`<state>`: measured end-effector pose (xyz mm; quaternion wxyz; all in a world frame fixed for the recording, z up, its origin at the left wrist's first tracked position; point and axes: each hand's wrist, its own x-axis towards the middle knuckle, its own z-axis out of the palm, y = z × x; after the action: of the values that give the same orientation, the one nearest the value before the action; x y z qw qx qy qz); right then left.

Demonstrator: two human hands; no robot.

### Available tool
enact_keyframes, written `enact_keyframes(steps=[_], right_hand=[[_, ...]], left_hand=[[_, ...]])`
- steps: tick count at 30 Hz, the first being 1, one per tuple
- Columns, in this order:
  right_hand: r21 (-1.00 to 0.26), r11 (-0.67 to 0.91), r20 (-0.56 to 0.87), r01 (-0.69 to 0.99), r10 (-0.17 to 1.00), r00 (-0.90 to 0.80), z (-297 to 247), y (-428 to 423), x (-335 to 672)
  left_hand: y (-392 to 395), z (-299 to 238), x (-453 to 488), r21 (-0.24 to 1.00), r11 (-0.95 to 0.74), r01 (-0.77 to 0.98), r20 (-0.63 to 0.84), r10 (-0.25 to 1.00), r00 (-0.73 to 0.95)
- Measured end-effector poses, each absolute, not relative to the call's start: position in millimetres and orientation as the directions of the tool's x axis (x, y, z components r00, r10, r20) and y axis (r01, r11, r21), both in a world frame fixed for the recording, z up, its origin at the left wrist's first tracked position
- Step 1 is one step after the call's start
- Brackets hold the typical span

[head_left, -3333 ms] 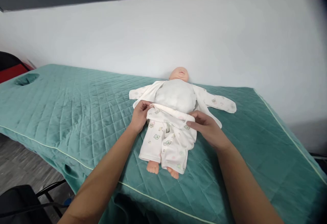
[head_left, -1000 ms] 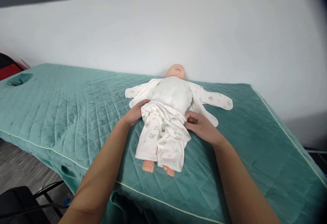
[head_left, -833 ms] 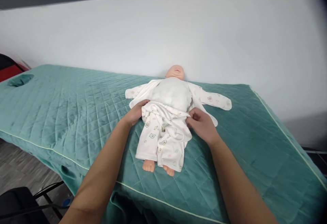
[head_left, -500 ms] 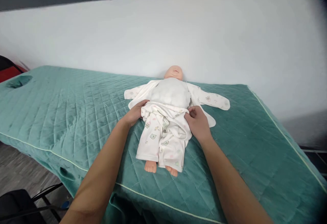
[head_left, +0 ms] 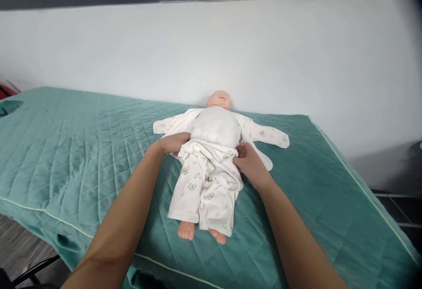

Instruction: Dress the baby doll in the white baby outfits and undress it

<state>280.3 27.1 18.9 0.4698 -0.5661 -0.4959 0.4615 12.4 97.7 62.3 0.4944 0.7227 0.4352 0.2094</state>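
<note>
A baby doll (head_left: pixel 215 126) lies on its back on a teal quilted table (head_left: pixel 82 144), head toward the white wall. It wears white printed trousers (head_left: pixel 204 183) pulled up to the waist and an open white printed top (head_left: pixel 263 135) with sleeves spread out; its white cloth torso is bare. My left hand (head_left: pixel 173 142) grips the trousers' waistband at the doll's left-side hip in view. My right hand (head_left: pixel 248 162) is closed on the waistband at the other hip. Two bare feet poke out of the trouser legs.
The table's near edge (head_left: pixel 108 247) with pale piping runs across the bottom; its right edge slopes down at the far right. A face hole (head_left: pixel 6 106) sits at the table's far left. The white wall (head_left: pixel 296 56) stands right behind the doll's head. Dark floor shows lower left.
The trousers' waistband has been drawn up from the doll's hips to its waist. My right hand shifted in to the hip. The view has tilted, so the doll sits lower and further left.
</note>
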Motion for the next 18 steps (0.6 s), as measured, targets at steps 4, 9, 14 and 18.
enact_keyframes(steps=[4,9,14,18], right_hand=[[-0.988,-0.057,-0.047,0.146,0.997,0.069,21.7,26.1,279.0],[-0.984,0.053,0.071,0.171,0.993,0.097,20.4,26.4,276.5],[-0.999,-0.018,-0.011,0.035,0.981,0.193,27.3,24.2,277.5],[-0.992,-0.089,-0.107,-0.087,0.969,0.221,35.2,22.7,279.0]], left_hand=[[100.2,48.8,14.2,0.987,0.006,0.159,-0.105,0.776,0.622],[105.4,27.1,14.8,0.984,0.173,-0.048,-0.115,0.81,0.574],[108.7,23.3,17.9,0.946,0.275,-0.169,-0.129,0.802,0.583],[106.4,24.0,19.2,0.926,0.303,-0.223,-0.128,0.81,0.572]])
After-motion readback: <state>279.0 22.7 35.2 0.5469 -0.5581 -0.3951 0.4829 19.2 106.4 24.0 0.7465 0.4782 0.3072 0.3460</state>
